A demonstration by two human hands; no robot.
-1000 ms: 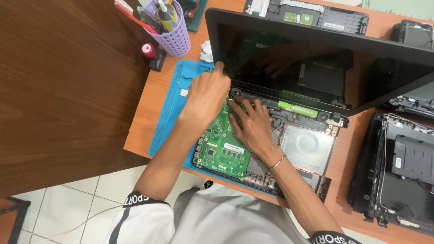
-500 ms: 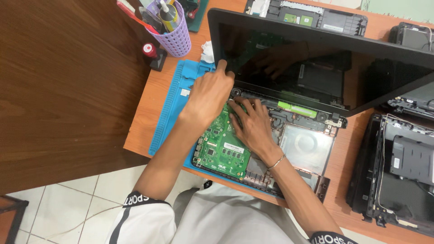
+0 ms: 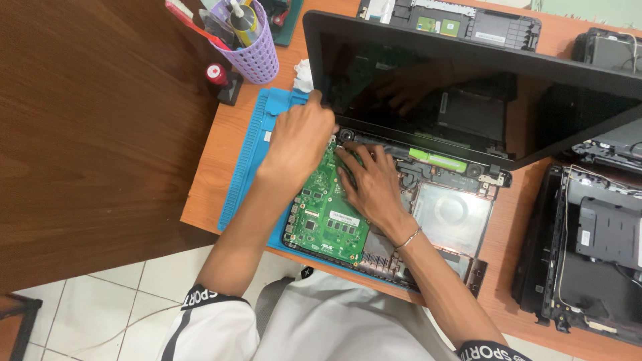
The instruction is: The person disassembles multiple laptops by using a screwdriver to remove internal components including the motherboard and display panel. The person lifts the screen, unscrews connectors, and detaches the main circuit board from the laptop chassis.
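Observation:
An opened black laptop lies on a blue work mat (image 3: 249,157), its bottom shell exposing a green motherboard (image 3: 328,217). The dark screen (image 3: 468,87) stands tilted up behind it. My left hand (image 3: 299,140) is curled at the screen's lower left corner by the hinge, fingers gripping the laptop's edge there. My right hand (image 3: 373,182) rests flat on the motherboard's upper part, fingers spread and pointing toward the hinge. A thin bracelet (image 3: 406,239) circles my right wrist.
A purple mesh cup (image 3: 254,50) with tools stands at the back left of the orange table (image 3: 207,180). Another dismantled black laptop shell (image 3: 595,254) lies at the right. More laptop parts (image 3: 468,23) sit behind the screen. Dark wooden furniture (image 3: 93,134) adjoins on the left.
My left hand has shifted slightly up toward the screen's left hinge corner. My right hand stays on the motherboard.

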